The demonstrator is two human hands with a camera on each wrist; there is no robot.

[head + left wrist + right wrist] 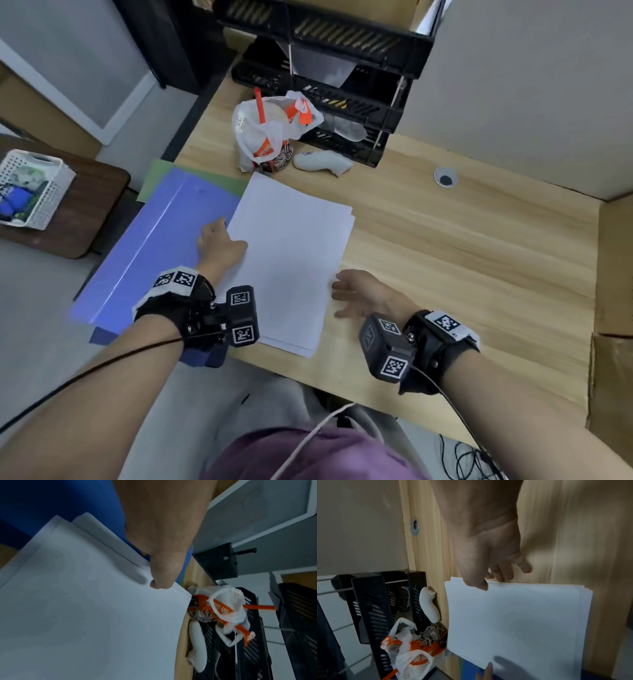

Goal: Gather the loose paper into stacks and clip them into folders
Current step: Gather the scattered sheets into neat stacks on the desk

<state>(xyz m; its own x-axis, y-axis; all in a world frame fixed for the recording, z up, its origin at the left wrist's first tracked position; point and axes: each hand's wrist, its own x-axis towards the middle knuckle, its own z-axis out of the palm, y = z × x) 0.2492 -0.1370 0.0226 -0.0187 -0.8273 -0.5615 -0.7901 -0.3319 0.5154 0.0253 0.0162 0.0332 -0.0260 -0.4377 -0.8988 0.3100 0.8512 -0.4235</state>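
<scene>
A stack of white paper [291,260] lies on the wooden desk [462,257], its sheets slightly fanned at the corners. Its left edge overlaps a blue folder [154,246], which lies on a green folder [161,171]. My left hand [219,243] holds the stack's left edge; its thumb [159,577] lies on top, while the other fingers are mostly hidden. At the stack's right edge, my right hand [359,294] rests on the desk. Its thumb [479,584] touches the top sheet and its loose fingers [505,573] lie beside the edge.
Behind the paper stand a plastic bag with a cup and orange straw [270,130], a white controller-like object [322,161] and a black tiered tray rack [342,68]. There is a cable hole [445,178] at back right, cardboard [613,274] at right and a white basket [30,188] on a side table.
</scene>
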